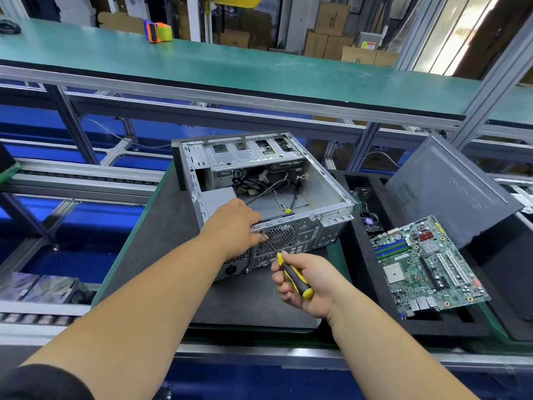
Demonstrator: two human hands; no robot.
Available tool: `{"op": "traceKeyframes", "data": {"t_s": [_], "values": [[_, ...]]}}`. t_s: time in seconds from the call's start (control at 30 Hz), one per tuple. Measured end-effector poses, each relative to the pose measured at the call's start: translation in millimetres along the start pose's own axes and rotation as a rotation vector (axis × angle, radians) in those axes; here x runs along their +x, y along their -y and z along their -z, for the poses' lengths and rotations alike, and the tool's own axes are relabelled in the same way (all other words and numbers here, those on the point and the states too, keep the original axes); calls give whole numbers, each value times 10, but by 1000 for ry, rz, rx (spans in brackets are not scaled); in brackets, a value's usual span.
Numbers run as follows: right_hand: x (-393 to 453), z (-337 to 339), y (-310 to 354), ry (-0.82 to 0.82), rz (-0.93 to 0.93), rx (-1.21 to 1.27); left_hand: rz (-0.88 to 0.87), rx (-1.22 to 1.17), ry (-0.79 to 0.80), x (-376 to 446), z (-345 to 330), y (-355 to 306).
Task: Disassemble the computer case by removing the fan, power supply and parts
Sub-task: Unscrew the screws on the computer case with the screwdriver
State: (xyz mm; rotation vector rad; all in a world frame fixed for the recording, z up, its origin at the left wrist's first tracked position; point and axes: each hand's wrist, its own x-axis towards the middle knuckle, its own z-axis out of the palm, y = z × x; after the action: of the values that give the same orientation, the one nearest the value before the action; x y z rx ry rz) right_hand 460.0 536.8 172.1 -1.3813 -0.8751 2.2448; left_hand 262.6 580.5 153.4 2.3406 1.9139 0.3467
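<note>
Gripping the yellow-black screwdriver (294, 277) in my right hand (310, 287), I steadied the opened computer case (323, 180) with my left hand (235, 228) clasped over its rear rim; loose cables (268, 186) lay inside, motherboard (424, 268) in the foam tray (360, 255).

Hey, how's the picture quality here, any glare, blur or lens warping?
Head view: blown-out glare at the window top right; wide-angle bending curves the green shelf; the computer case, motherboard and both hands stay sharp; the screwdriver shaft is slightly blurred.
</note>
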Motion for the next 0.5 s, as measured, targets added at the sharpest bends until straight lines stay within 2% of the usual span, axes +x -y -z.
{"op": "traceKeyframes", "data": {"t_s": [0.07, 0.13, 0.2, 0.33, 0.37, 0.43, 0.5], "values": [[6, -18, -52, 9, 30, 8, -3, 8, 2, 1, 12, -5], [23, -46, -94, -73, 98, -110, -12, 25, 4, 8, 21, -5], [24, -87, -104, -211, 170, -384, -17, 42, 8, 8, 27, -7], [5, -152, -100, -490, 351, -1279, -21, 54, 15, 6, 20, -5], [10, -179, -118, -550, 380, -1434, -18, 49, 17, 4, 18, -5], [45, -228, -170, -635, 414, -1566, -16, 42, 18, 4, 15, 2], [71, -240, -182, -667, 434, -1582, -22, 49, 17, 5, 11, 6]]}}
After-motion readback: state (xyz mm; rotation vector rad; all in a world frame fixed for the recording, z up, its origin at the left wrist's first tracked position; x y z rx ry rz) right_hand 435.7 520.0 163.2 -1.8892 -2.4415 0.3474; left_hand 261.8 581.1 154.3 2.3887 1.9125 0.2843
